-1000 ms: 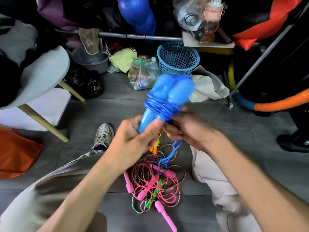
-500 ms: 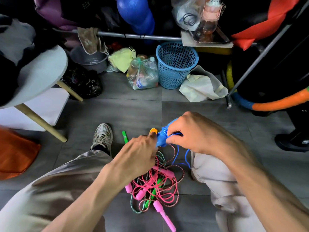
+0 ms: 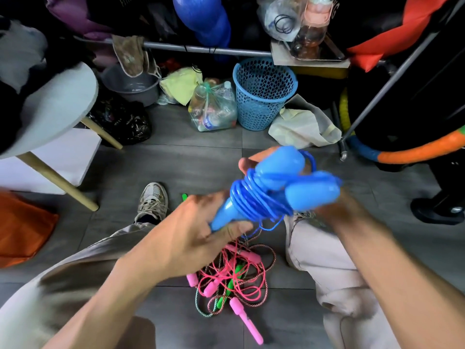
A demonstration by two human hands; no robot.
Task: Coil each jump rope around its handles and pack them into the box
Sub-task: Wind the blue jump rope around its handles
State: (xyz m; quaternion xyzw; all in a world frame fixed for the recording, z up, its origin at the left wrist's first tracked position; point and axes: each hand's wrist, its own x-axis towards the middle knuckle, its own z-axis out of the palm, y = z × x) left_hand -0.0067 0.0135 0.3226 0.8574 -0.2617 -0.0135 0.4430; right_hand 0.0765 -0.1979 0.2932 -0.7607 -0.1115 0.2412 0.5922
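left hand (image 3: 191,238): fingers curled round narrow end of blue plastic jump rope (image 3: 266,195), cord coiled on its handles, frame centre | right hand (image 3: 334,210): blurred at 3 o'clock of it, grip cannot tell | pink and green tangled jump ropes (image 3: 231,275): grey tiled floor (image 3: 181,162), 6 o'clock

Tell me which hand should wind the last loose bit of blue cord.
Right. The left hand already grips the narrow end of the blue handles, steadying the bundle. The right hand sits beside the coil, closest to the loose cord dangling below, though its grip is blurred.
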